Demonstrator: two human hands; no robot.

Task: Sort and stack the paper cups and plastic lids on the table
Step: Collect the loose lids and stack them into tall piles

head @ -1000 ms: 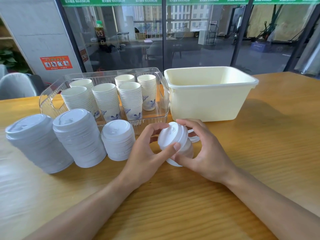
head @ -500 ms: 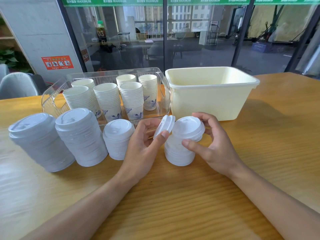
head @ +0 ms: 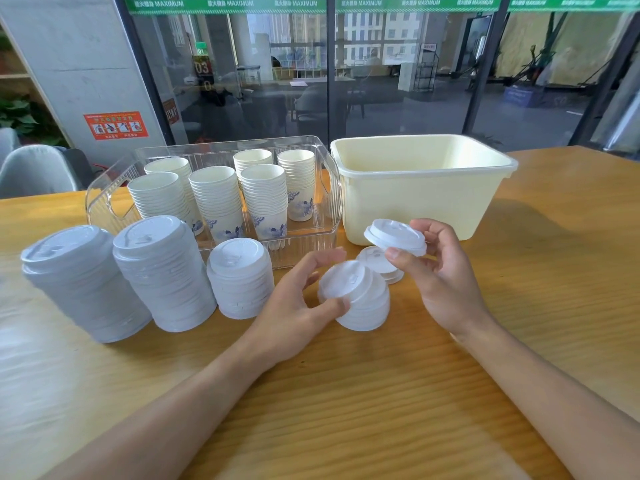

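Pinching one lid (head: 395,236) flat, dome up, in my right hand (head: 438,271) before the cream tub (head: 420,192); my left hand (head: 298,306) cups the short lid stack (head: 356,299), which leans left.

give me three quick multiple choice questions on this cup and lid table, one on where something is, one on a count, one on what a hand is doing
1. Where are the paper cup stacks?
A. in the clear tray
B. in the cream tub
C. bare table

2. How many lid stacks stand left of the left hand?
A. one
B. three
C. five

3. What does the right hand hold?
A. a cup
B. nothing
C. a single white lid

Answers: 1 A, the cups stand inside the clear walls. 2 B, three stacks stand in a row. 3 C, its fingers pinch the lid above the table.
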